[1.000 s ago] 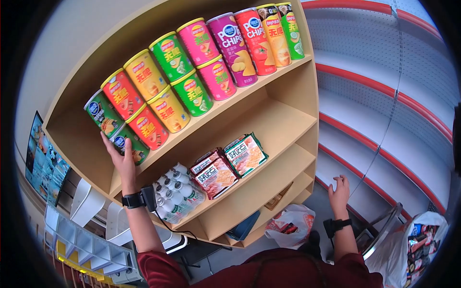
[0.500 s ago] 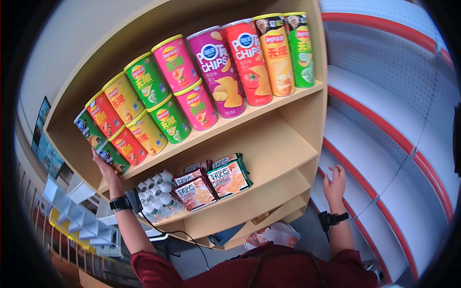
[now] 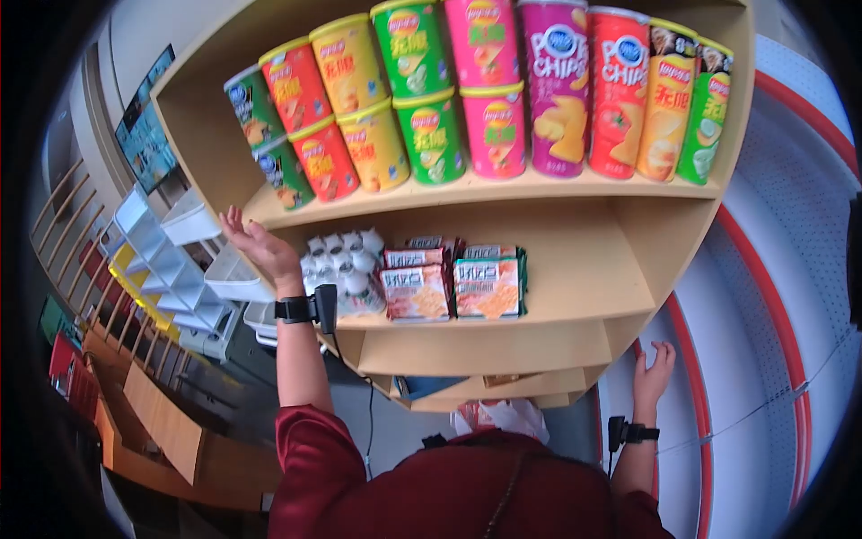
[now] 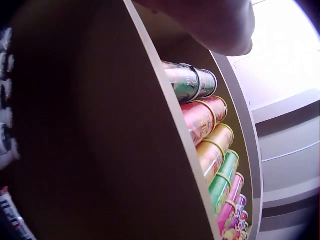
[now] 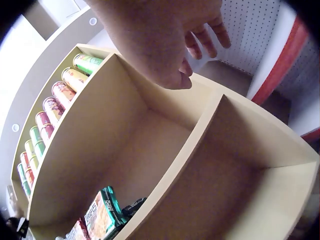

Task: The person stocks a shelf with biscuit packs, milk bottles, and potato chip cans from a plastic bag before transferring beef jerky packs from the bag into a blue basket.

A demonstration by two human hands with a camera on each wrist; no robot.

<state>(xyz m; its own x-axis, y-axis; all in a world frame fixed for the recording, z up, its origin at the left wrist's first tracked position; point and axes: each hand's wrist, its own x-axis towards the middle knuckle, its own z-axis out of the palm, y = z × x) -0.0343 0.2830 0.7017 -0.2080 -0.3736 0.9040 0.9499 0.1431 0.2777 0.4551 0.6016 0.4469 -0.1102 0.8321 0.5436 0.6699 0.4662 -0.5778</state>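
My left hand (image 3: pixel 262 249) is raised at the left edge of the wooden shelf (image 3: pixel 359 214), fingers spread and holding nothing, just below the stacked dark green cans (image 3: pixel 284 171). Beside those stand red, yellow, green and pink cans (image 3: pixel 497 133) in two layers, then tall purple (image 3: pixel 557 90), red, orange and green ones. Low on the right, my right hand (image 3: pixel 653 377) hangs with loosely bent fingers and nothing in it; the right wrist view has this hand (image 5: pixel 160 40) in front of the shelf's side.
On the second shelf are white bottles (image 3: pixel 348 269) and packs of biscuits (image 3: pixel 417 292). A plastic bag (image 3: pixel 499 419) lies below. White racks with red edges (image 3: pixel 691 386) stand at the right; a wooden desk (image 3: pixel 162 422) and pale bins (image 3: pixel 235 277) are at the left.
My left hand has come away from the lower dark green can at the row's left end. The head view has turned, so the shelf appears more level and further right.
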